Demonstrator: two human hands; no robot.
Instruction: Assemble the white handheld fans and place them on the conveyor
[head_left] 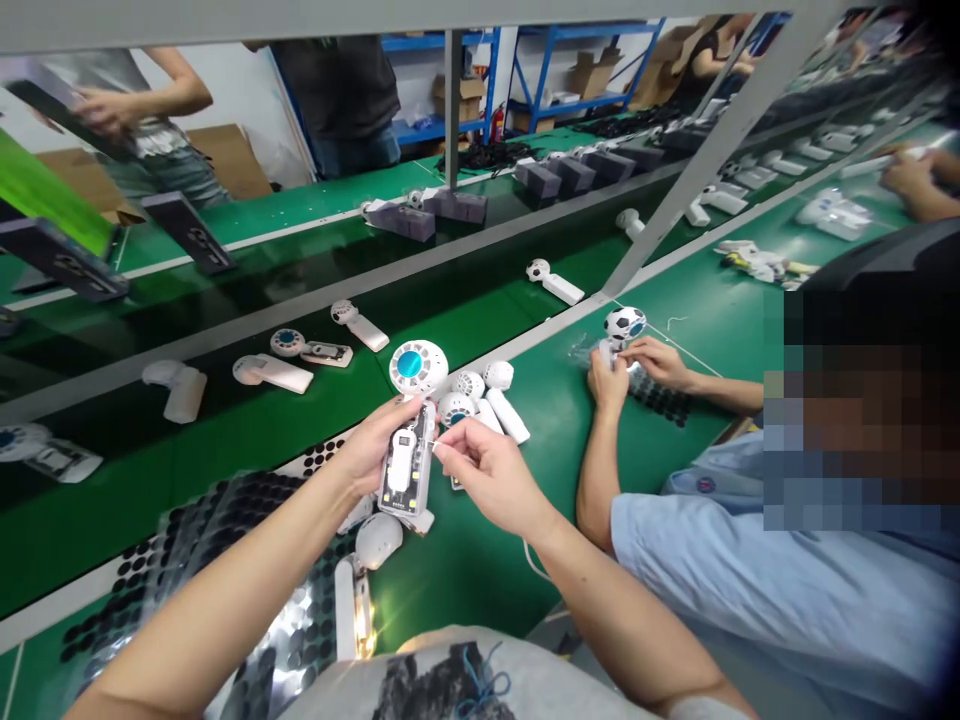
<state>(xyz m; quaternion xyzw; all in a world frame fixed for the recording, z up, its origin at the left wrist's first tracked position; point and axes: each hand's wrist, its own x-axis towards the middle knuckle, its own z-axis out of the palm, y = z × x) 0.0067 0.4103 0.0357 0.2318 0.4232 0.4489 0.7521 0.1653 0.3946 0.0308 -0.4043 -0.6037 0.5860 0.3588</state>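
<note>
my left hand [373,447] gripping open fan [411,440] | my right hand [484,470] pinching at its handle | near bench [465,560] front edge

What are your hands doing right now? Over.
Left hand grips open fan. Right hand pinches at its side. Co-worker's hands close by, apart.

Green conveyor bench [225,420] (blue shelving [540,70] behind).

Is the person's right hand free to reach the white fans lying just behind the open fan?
Probably yes. The right hand pinches something small beside the open fan held in the left hand. The white fans lie just beyond, with nothing in between.
</note>
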